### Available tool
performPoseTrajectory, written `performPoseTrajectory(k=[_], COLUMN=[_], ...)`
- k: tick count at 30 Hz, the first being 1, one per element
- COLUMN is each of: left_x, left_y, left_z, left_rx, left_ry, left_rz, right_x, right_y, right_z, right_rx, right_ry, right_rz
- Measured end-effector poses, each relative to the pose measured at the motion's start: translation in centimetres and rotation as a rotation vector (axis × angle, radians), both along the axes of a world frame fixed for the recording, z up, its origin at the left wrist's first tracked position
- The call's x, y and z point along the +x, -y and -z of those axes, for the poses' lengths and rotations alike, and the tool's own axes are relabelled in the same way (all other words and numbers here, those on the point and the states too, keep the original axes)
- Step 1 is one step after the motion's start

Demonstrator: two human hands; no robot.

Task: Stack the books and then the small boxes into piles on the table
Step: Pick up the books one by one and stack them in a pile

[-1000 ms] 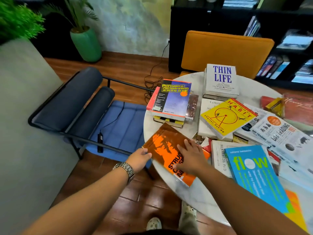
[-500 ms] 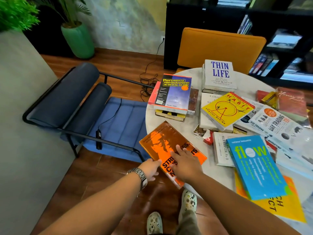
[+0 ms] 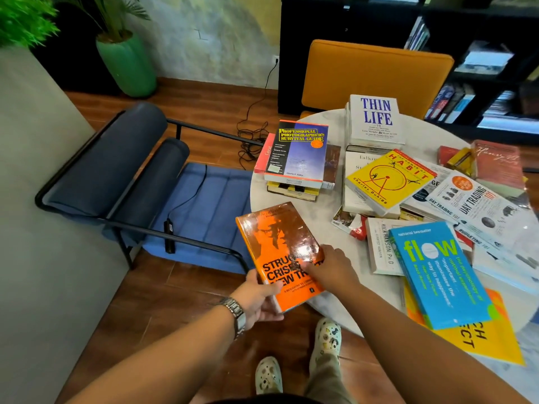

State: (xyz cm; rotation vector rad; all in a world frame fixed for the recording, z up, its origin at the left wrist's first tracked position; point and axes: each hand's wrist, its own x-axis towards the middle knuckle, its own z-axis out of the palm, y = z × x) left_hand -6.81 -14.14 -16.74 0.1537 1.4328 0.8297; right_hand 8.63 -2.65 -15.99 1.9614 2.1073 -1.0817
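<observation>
At seven o'clock on the round white worktop (image 3: 294, 199), an orange book (image 3: 277, 249) juts past the rim over the wooden floor (image 3: 163, 295), its glossy cover showing a dark figure and black block lettering. The left hand (image 3: 258, 300) grips its near left corner, thumb on the cover and fingers (image 3: 269, 314) curled underneath. The right hand (image 3: 328, 266) lies flat on the cover's right edge, fingers spread and pressing down, not clenched. At eleven o'clock a short pile of books (image 3: 296, 161) has a purple photography guide on top. At twelve o'clock a white book (image 3: 374, 119) tops another pile, with a yellow book (image 3: 385, 179) just in front. At three to four o'clock loose books overlap, a blue book (image 3: 437, 272) lying over a yellow-orange one (image 3: 490, 336). A blue chair (image 3: 140, 193) stands at nine o'clock, an orange chair (image 3: 373, 74) at twelve.
</observation>
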Motion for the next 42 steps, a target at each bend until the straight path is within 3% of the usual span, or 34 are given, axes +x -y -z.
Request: performPoseTrajectory(k=[4,7,11,19,24,28,35,39,42], left_x=[-2.5,-3.9,-4.8,-3.2,-0.9,1.3,5.7,7.7,8.3], left_y=[0.5,0.7,1.0,-3.3,-8.4,-13.0,-22.5,-29.0,-33.8], left_z=[-2.2,-3.6,-4.8,-7.4,-8.6,-9.7,-10.7,-10.4,-10.1], left_rx=[0.092,0.160,0.235,0.333,0.400,0.445,0.500,0.494,0.490], left_ry=[0.047,0.036,0.092,0.119,0.132,0.164,0.173,0.013,-0.218], left_rz=[0.012,0.025,0.012,0.005,-0.020,-0.029,-0.062,0.000,0.091], right_x=[0.1,0.0,-0.5,0.6,3.4,6.4,10.2,12.0,12.6], right_y=[0.0,0.4,0.7,-2.7,-6.8,-10.2,-18.1,-25.1,-29.9], right_z=[0.1,0.5,0.1,-3.4,-5.9,-7.3,-8.6,-8.8,-8.9], right_rx=[-0.220,-0.286,-0.245,-0.048,-0.036,-0.138,-0.035,-0.032,-0.002], right_ry=[-0.288,-0.383,-0.449,-0.584,-0.647,-0.848,-0.909,-0.846,-0.785], right_rz=[0.119,0.134,0.110,0.263,0.330,0.378,0.469,0.582,0.581])
